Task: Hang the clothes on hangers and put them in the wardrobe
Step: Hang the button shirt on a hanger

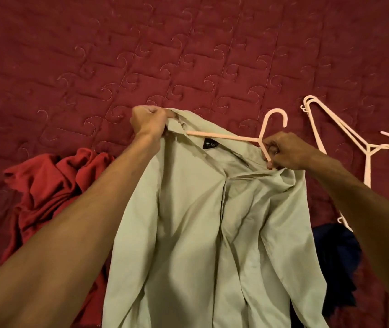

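A person lifts a pale sage-green cotton button shirt [200, 221] above a maroon quilted bedspread [188, 55], feeding a pink plastic hanger [236, 138] in through the open collar. The left hand [147, 121] is closed tight around a bunch of fabric at one shoulder, apparently to hold the neck open and taut so that the hanger's arm can slide along beneath it. The right hand [286, 151] pinches the hanger's other arm just below the hook, fingers curled close, with the shirt's second shoulder gathered against them and not yet seated. Two spare pink plastic hangers [331, 129] lie near the bed's right edge, a crumpled red garment [46, 185] waits toward the left edge and a dark navy garment [335, 256] by the near right corner. No wardrobe is in view.
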